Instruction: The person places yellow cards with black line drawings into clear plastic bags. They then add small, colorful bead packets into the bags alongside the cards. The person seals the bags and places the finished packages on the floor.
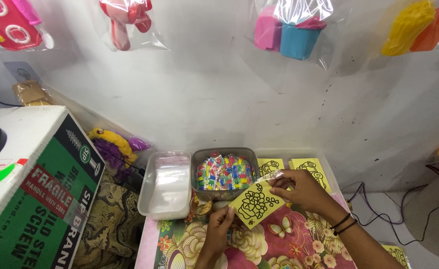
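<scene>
The yellow card (255, 203) hangs tilted above the flowered tabletop (289, 244), just in front of the tub of coloured bits (224, 172). The left hand (220, 225) pinches its lower corner while the right hand (299, 188) grips its upper right corner, fingers closed. It is square, printed with a black outline drawing

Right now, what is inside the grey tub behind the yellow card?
The grey tub is filled with small packets in mixed bright colours. Its near edge is hidden by the yellow card held in the left hand and right hand; its bottom is covered.
</scene>
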